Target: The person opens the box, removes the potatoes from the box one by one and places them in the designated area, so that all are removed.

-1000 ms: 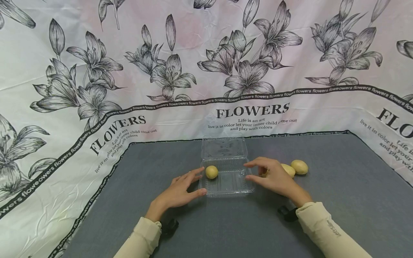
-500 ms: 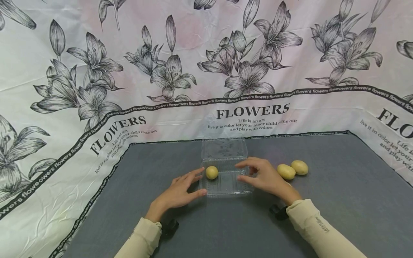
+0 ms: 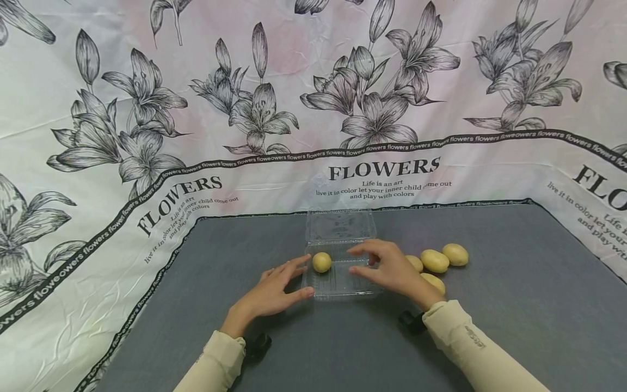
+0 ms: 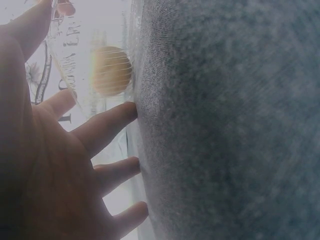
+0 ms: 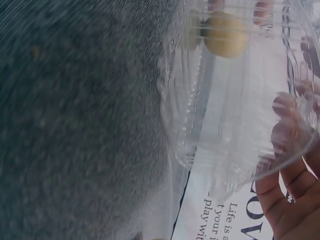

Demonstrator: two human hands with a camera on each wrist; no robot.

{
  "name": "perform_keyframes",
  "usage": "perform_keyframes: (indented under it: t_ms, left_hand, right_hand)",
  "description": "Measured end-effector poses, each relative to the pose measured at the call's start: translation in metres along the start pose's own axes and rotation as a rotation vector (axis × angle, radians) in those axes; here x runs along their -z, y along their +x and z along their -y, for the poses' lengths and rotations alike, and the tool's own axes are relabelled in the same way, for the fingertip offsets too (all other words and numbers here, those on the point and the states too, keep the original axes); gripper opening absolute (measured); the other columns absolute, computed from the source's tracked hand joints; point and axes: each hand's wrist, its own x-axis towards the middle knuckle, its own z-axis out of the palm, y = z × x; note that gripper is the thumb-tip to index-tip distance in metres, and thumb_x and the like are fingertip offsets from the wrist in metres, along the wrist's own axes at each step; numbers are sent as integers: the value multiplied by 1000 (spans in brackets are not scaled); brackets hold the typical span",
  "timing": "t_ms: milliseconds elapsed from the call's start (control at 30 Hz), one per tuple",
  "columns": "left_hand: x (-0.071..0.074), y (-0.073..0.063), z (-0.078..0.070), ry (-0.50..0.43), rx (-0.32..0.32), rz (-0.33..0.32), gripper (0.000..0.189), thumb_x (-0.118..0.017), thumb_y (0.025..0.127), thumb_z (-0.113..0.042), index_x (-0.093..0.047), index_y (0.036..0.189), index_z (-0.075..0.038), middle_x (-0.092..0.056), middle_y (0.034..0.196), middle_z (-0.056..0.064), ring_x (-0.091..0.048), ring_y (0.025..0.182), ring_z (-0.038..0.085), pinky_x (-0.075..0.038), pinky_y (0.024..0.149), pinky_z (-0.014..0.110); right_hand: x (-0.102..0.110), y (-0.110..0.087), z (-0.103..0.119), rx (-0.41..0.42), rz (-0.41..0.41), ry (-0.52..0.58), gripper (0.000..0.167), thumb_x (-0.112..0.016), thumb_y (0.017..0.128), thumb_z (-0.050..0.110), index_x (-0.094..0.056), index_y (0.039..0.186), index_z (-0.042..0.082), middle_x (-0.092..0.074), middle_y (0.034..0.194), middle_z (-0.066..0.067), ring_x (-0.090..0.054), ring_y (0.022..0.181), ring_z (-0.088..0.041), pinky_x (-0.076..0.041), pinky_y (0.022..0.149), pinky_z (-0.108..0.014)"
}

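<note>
A clear plastic clamshell box stands on the table, its lid raised at the back. Inside, on the left, sits one round yellow fruit, smooth, its exact kind unclear. My left hand is at the box's left side, fingers spread and thumb near the front corner. The left wrist view shows the fruit through the clear wall beyond the fingers. My right hand reaches over the box's right part, thumb and forefinger apart with nothing visible between them. In the right wrist view its fingers show through the plastic.
Several similar yellow oval fruits lie in a group right of the box, partly hidden by the right hand and wrist. The grey table meets a white flower-printed cloth at the back and sides.
My right hand has moved left, further over the box, uncovering more of the yellow fruits behind it on the right. My left hand and the fruit in the box stay in place.
</note>
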Motion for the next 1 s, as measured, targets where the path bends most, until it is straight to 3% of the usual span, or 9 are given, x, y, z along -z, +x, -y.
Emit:
perform_keyframes:
  t_ms: [333, 800, 1000]
  left_hand:
    - [-1, 1, 0, -2, 7, 0, 81, -57, 94, -68, -22, 162, -40, -45, 160, -3, -42, 149, 19, -14, 120, 67]
    - [-1, 0, 0, -6, 3, 1, 81, -57, 95, -67, -22, 162, -39, -45, 160, -3, -43, 148, 20, -15, 119, 68]
    - [-1, 0, 0, -5, -11, -9, 79, -58, 96, -65, -23, 162, -38, -46, 159, -2, -45, 147, 20, -15, 118, 69]
  right_hand:
    - [-7, 6, 2, -37, 14, -6, 35, -85, 84, 17, -76, 117, 12, -75, 112, -11, -48, 68, -7, -44, 62, -25]
    - [-15, 11, 5, -84, 15, -22, 36, -84, 85, 20, -75, 118, 8, -75, 111, -11, -51, 70, -6, -45, 62, -25]
    - [-17, 14, 8, -106, 29, -18, 35, -84, 86, 22, -75, 119, 12, -75, 113, -10, -51, 72, -8, -45, 64, -26]
